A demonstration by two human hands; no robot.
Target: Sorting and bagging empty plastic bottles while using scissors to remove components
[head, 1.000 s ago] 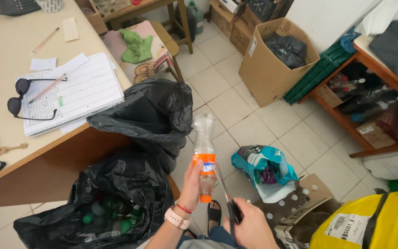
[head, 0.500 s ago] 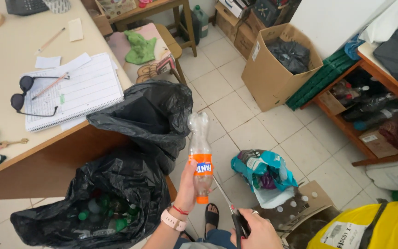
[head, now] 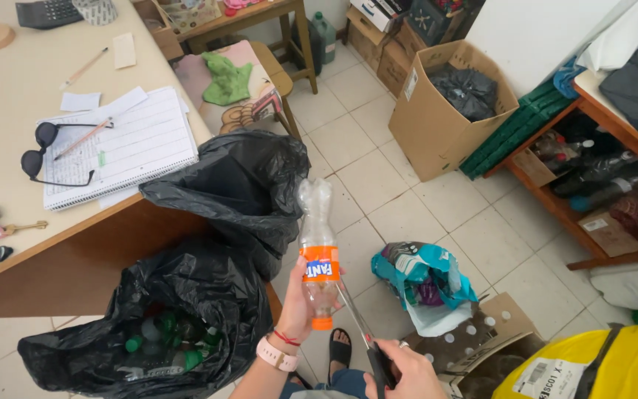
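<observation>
hands: left point(head: 298, 299) grips one bottle point(head: 317, 251) | right point(head: 404, 373) clasps one scissors point(head: 359, 329) | two black bags point(head: 186, 325)

Single view, head-mounted, angled steeply down and forward over the wearer's own arms. Left hand point(head: 298, 299) and right hand point(head: 402, 373) at bottom centre, close to the lens, right one partly cut by the lower edge. Desk point(head: 9, 111) left of the hands and beyond them, tiled floor point(head: 400, 185) ahead of them, wooden shelving point(head: 592, 103) far off to their right. No second view, so no shared region.
</observation>
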